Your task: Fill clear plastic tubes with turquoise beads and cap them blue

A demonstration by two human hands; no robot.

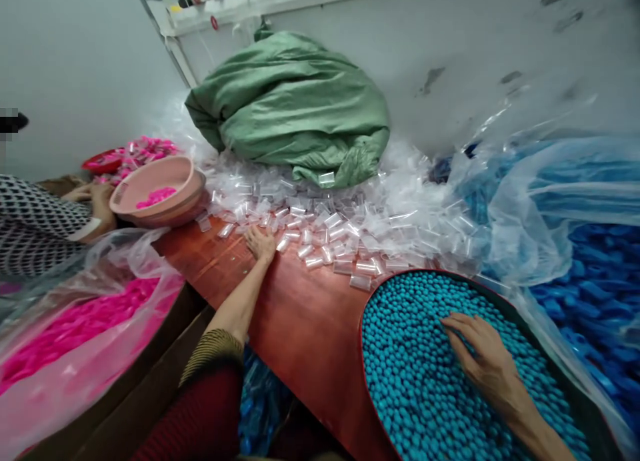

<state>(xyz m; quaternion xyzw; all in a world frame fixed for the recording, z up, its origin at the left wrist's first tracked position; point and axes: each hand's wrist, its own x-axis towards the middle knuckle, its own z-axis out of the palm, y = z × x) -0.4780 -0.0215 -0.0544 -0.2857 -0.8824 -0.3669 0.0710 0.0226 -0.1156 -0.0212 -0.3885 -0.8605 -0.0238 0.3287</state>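
Note:
My left hand (261, 243) reaches out over the red-brown table (305, 321), its fingers spread and flat at the near edge of a heap of small clear plastic sleeves (333, 234). Nothing shows in its grasp. On the right, my right hand (483, 354) rests palm down on a mass of small blue balls (415, 354). Its fingers stretch forward and the thumb stands apart; what lies under the palm is hidden. A large round tray (363, 354) with a red rim holds the balls.
A green sack (305, 107) lies behind the sleeves. Left are a pink basin (187, 174), a bag of pink pieces (95, 321) and another person's arm (95, 214). Blue pieces (595, 294) fill a bag at right. A shelf (280, 1) runs along the wall.

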